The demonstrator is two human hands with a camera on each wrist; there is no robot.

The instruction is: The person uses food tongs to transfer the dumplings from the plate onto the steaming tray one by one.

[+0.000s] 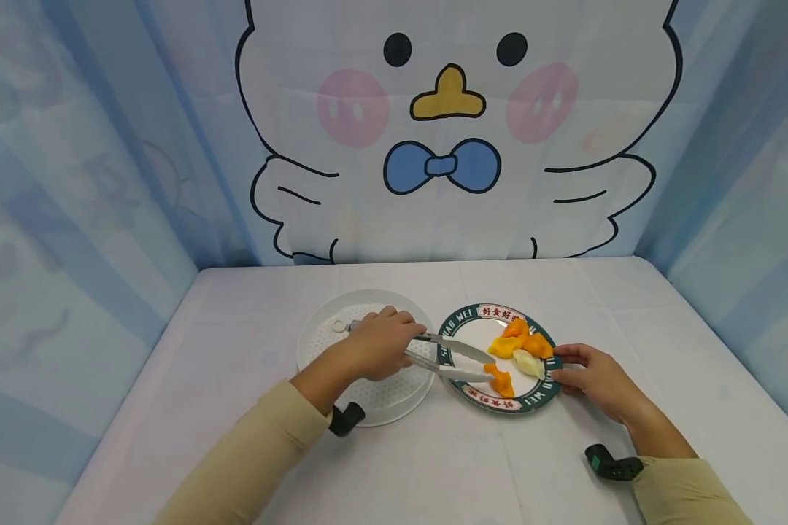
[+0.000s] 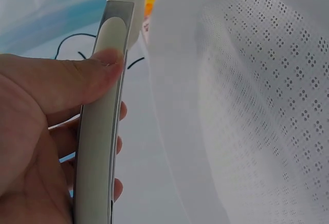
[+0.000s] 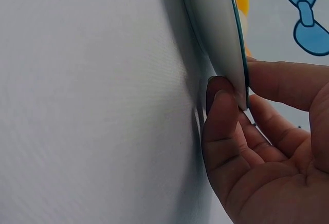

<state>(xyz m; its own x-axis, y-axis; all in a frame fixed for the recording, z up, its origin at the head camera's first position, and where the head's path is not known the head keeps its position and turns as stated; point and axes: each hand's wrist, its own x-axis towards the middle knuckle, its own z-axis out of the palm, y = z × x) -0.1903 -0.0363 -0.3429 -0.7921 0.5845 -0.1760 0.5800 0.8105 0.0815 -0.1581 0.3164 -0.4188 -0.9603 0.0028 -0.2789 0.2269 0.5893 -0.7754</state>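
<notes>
My left hand [image 1: 382,344] grips a pair of metal tongs [image 1: 464,351] with pale handle grips, reaching over the white perforated basket [image 1: 366,297]. In the left wrist view, the thumb of the left hand [image 2: 61,88] presses the tongs' handle [image 2: 100,126]. The spread tips of the tongs are above the green-rimmed plate [image 1: 462,321], beside an orange dumpling-shaped piece [image 1: 500,381]; whether they touch it I cannot tell. My right hand [image 1: 594,379] pinches the plate's right rim; the right wrist view has its thumb above and fingers below the plate [image 3: 218,34].
Farther back on the plate lie more dumpling-shaped pieces: orange [image 1: 537,345], yellow [image 1: 504,346] and pale [image 1: 528,363]. The basket stands left of the plate on a white-covered table [image 1: 473,467]. A printed cloth [image 1: 443,219] hangs behind the table.
</notes>
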